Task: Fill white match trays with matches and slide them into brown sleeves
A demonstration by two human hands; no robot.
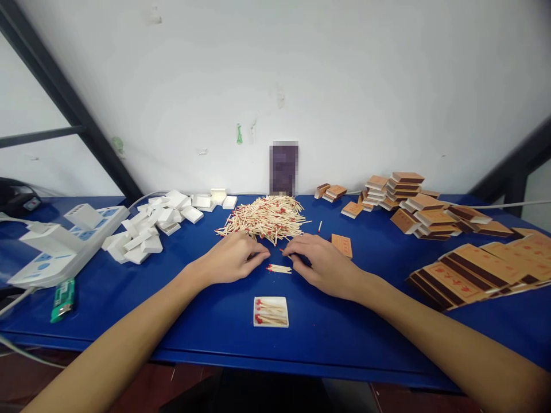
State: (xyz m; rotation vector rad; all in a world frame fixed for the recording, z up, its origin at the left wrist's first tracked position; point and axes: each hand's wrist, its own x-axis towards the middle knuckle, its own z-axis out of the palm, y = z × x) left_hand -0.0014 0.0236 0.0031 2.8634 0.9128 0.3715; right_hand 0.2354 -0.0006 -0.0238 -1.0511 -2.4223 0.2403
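Note:
My left hand (236,257) rests at the front left of a heap of loose red-tipped matches (269,218). Its fingers are curled, with thumb and index tips slightly apart and nothing visible between them. Opposite it, my right hand (321,265) has its fingers closed on a match (282,250), whose red tip shows at the fingertips. Between and just below the hands lies a small row of matches (279,268), heads to the left. Nearer me, a white matchbox tray (271,326) holds several matches, heads also to the left.
White matchbox trays (146,229) are heaped at left, beside a power strip (99,229) and a green packet (63,299). Stacked matchbox sleeves (424,218) and spread ones (465,275) lie at right. One sleeve (342,245) and a stray match (319,226) lie beyond my right hand.

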